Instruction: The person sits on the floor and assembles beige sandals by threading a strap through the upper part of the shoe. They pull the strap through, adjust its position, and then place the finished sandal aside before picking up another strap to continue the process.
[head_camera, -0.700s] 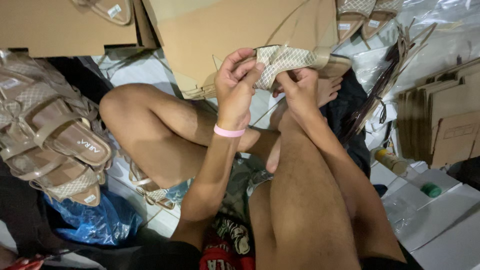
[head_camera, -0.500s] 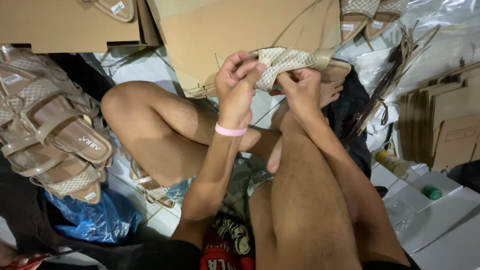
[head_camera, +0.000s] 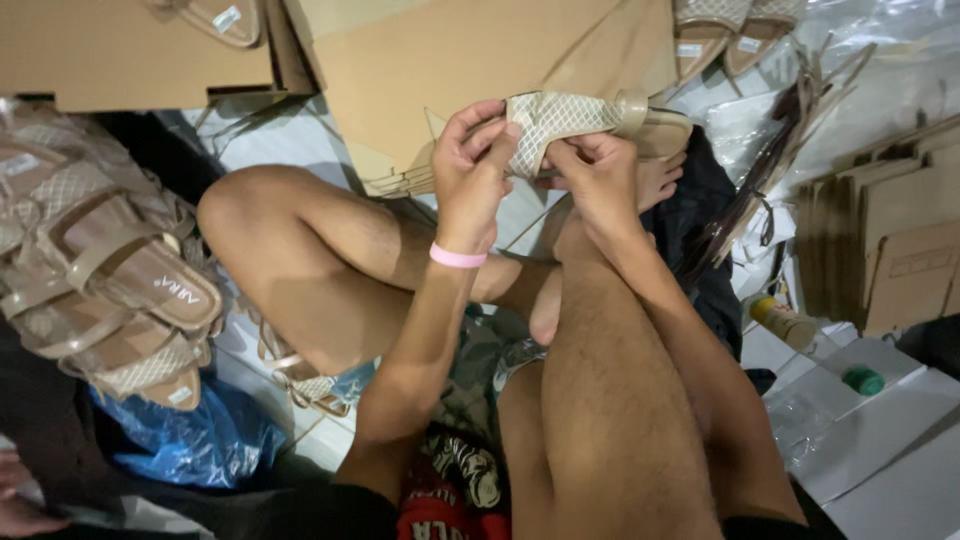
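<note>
Sandal pile (head_camera: 110, 290) blocks left, cardboard stacks (head_camera: 890, 250) right; bare tile (head_camera: 270, 145) between.

Seated on a tiled floor (head_camera: 300, 160), legs bent. Left hand (head_camera: 468, 175), pink wristband (head_camera: 456, 257) at the wrist, pinching the woven cream strap of a beige sandal (head_camera: 590, 118). Right hand (head_camera: 595, 172) gripping the same strap from below, just beside the left. Far behind, flat brown cardboard sheets (head_camera: 450, 60). At left, a heap of matching sandals (head_camera: 100, 270) above a blue plastic bag (head_camera: 200, 440). At right, stacked cardboard (head_camera: 890, 240), a small bottle (head_camera: 785, 320) and a green cap (head_camera: 862, 380).
</note>
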